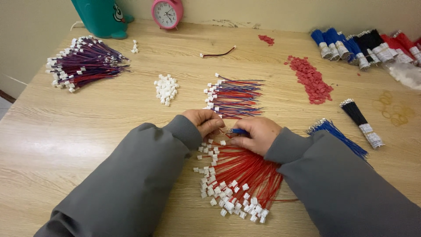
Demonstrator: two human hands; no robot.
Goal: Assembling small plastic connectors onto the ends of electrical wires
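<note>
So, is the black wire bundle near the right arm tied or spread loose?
Tied: the black wire bundle is wrapped by a white band at one end.

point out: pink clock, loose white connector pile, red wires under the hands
pink clock (pixel 167 12), head view, on the white dial face.
loose white connector pile (pixel 166 88), head view, on the middle of the heap.
red wires (pixel 251 172), head view, on the middle of the fanned strands below the hands.

Your left hand (pixel 205 121) and right hand (pixel 258 134) are bare, without gloves, rings or a watch, and both of your arms are covered to the wrist by long, loose, plain grey sleeves (pixel 131 184) of soft matte fabric, creased, with no visible markings or buttons.
</note>
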